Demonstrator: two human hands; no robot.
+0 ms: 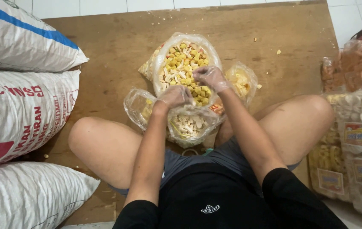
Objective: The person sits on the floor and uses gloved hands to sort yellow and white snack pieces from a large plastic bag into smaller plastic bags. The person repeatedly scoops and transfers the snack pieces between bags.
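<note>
On the brown board (104, 46) between the person's bare knees stands a large clear bag (185, 63) full of mixed yellow, white and pink snack pieces; the right hand (209, 77), in a thin clear plastic glove, lies over the near right part of that bag's open mouth, fingers curled down onto the pieces, though whether they close on any cannot be told from here; the left hand (174, 96), gloved likewise, is bunched just below it, its fingers drawn together over the rim of a smaller clear bag (189, 127) that holds pale snack sticks, and it seems to pinch that bag's plastic; the two hands are near each other but not touching; an almost empty clear bag (137, 106) lies touching the smaller one on the left, and another bag with yellowish pieces (242, 82) sits beside the right forearm; white woven sacks (19, 106) are stacked along the left edge; packed bags of crackers (359, 140) crowd the right edge, well apart from the hands.
</note>
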